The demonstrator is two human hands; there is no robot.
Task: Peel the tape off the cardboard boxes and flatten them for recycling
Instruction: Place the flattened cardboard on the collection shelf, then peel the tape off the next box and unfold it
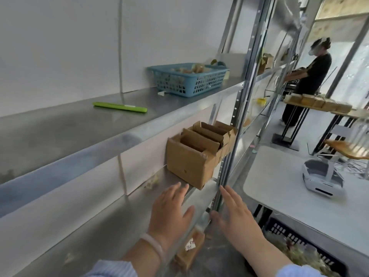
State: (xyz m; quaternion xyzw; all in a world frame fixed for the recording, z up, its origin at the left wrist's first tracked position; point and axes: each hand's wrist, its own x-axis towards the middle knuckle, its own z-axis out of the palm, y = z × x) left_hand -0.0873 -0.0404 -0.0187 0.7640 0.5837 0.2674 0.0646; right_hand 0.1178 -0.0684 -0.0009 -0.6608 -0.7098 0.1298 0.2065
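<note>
Three open brown cardboard boxes (196,156) stand in a row on the middle metal shelf (111,222), flaps up, against the shelf's upright post. My left hand (169,212) is stretched out flat over the shelf, fingers apart, a short way below the nearest box and not touching it. My right hand (237,218) is also open, fingers spread, beside the steel upright (225,166). A green utility knife (119,107) lies on the upper shelf. A small cardboard piece with a white label (190,246) sits on the shelf below my hands.
A blue plastic basket (189,80) with scraps stands on the upper shelf. At right is a white table (295,196) with a white device (321,178) on it, a black crate (305,242) beneath. Another person (307,80) works at a far table holding several boxes (317,103).
</note>
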